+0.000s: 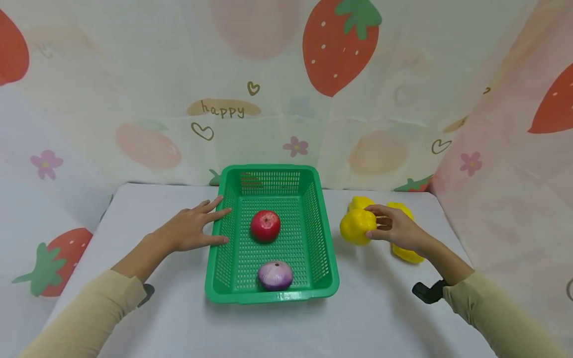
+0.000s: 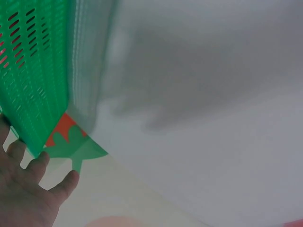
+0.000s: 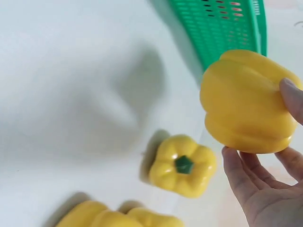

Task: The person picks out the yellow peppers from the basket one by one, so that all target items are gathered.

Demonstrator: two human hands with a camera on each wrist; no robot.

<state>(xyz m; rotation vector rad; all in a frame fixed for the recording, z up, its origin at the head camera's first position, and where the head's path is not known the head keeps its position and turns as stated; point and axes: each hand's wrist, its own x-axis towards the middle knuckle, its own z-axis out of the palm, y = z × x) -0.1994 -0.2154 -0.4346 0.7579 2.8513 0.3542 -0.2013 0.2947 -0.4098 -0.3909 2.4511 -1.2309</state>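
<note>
My right hand [image 1: 398, 229] grips a yellow bell pepper [image 1: 354, 227] in the air to the right of a green plastic basket [image 1: 333, 278]. The right wrist view shows the thumb on one side of this pepper [image 3: 246, 101] and fingers on the other. On the basket's left rim rest the spread, straight fingers of my left hand [image 1: 190, 229]. Inside the basket lie a red apple-like fruit [image 1: 265, 226] and, closer to the front wall, a purple onion [image 1: 275, 276].
Behind the right hand more yellow bell peppers lie on the white table; one with a green stem [image 3: 183, 165] stands apart from the yellow peppers [image 3: 109, 217] at the lower edge. A strawberry-print cloth [image 1: 268, 124] hangs along the table's back edge.
</note>
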